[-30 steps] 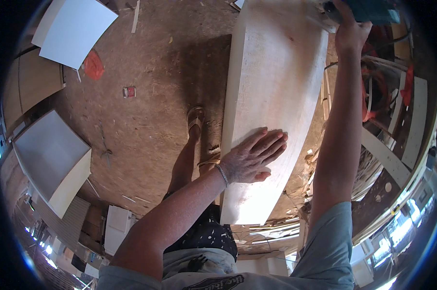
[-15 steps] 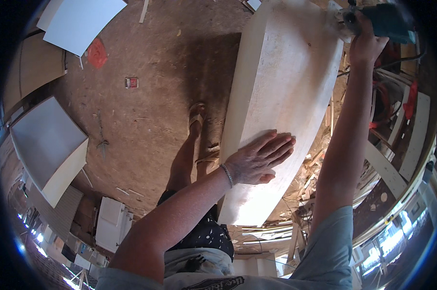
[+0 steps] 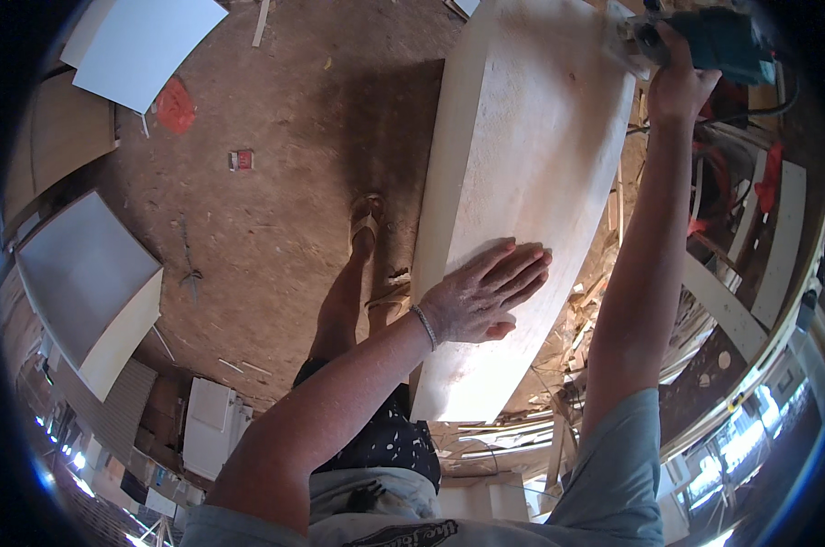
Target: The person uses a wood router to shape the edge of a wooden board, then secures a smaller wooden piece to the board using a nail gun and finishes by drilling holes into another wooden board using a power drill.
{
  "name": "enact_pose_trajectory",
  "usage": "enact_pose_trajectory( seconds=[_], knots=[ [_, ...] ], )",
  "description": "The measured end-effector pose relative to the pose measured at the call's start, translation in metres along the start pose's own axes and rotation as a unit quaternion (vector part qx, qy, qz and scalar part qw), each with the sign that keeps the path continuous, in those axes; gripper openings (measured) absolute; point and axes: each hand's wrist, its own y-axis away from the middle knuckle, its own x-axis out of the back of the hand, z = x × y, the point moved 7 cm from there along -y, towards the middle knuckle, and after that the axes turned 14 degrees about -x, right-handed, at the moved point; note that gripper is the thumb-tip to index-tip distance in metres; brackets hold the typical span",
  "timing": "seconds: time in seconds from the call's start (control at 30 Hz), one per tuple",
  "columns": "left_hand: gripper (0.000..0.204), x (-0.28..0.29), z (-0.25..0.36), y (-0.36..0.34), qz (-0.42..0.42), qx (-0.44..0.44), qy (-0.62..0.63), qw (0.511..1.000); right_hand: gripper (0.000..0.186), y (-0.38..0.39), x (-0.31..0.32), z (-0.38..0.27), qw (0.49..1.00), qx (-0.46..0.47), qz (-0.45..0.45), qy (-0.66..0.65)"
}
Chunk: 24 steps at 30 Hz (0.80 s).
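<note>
A long pale wooden box-like piece (image 3: 540, 155) runs from below my body to the far side, its broad face up. My left hand (image 3: 487, 294) lies on that face near the close end, palm down, fingers stretched out and holding nothing. At the far right corner of the piece, my right hand (image 3: 679, 89) is wrapped round a teal trim router (image 3: 718, 44). The router lies sideways, its clear base (image 3: 620, 41) at the right edge of the wood. Its bit is hidden, and a dark cord (image 3: 782, 105) trails from it.
Wood offcuts and shavings (image 3: 584, 342) litter the ground right of the piece, beside pale slats (image 3: 782, 246). On the left stand an open white box (image 3: 93, 273) and a white panel (image 3: 148, 50). A red bag (image 3: 175, 105) and small packet (image 3: 241, 160) lie on the dirt floor.
The view has shifted slightly, moving the whole scene a little left in the picture. My left hand stays flat on the wood, and the right hand keeps the router at the far right edge.
</note>
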Motion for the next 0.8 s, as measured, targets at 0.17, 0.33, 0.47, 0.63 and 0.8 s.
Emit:
enact_pose_trajectory(
  seconds=[0.17,0.33,0.47,0.63,0.8],
  knots=[
    [0.096,0.006,0.004,-0.004,0.003,-0.024,-0.012,1.000,0.031,-0.044,0.062,0.058,0.988,-0.029,0.008,-0.149],
    [0.098,0.000,0.002,-0.001,0.002,0.009,-0.029,1.000,0.035,0.005,-0.014,-0.008,0.999,-0.009,-0.031,-0.029],
    [0.101,0.001,0.004,-0.001,0.000,0.006,-0.030,1.000,0.039,0.005,-0.014,-0.006,0.999,-0.014,-0.028,-0.033],
    [0.099,0.002,0.003,-0.001,0.007,0.008,-0.035,0.999,0.042,0.004,-0.028,0.001,0.998,-0.001,-0.028,-0.051],
    [0.098,-0.002,0.002,0.001,0.025,0.016,-0.021,0.999,0.045,0.009,-0.043,0.015,0.996,-0.082,0.032,0.004]
  ],
)
